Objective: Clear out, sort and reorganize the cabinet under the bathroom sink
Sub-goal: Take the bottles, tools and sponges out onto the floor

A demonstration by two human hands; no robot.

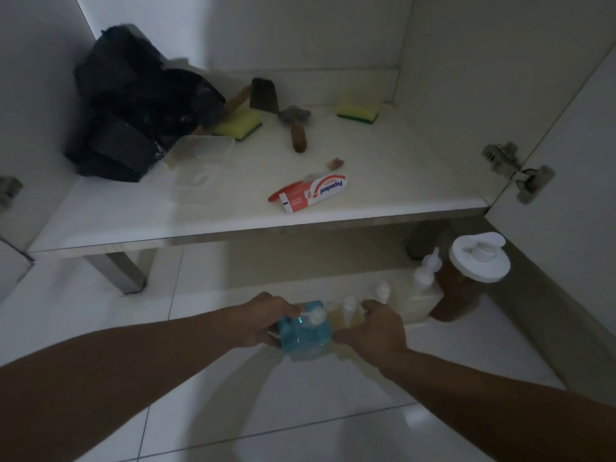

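A blue pump bottle [305, 335] stands on the tiled floor in front of the cabinet, and my left hand [266, 316] grips its left side. My right hand [375, 328] curls over a pale yellowish pump bottle [346, 311] just right of the blue one. Further right stand a larger cream pump bottle [423, 288] and an amber jar with a white lid [473, 271]. On the cabinet shelf [233, 225] lie a toothpaste box [308, 193], a clear plastic container [201, 168], two yellow sponges [238, 123] [357, 110], a wooden-handled scraper [293, 121] and a black plastic bag [133, 105].
The cabinet door [566, 195] hangs open on the right with its hinge [518, 170] showing. A metal cabinet leg [123, 271] stands at the left under the shelf. White floor tiles [300, 411] stretch toward me.
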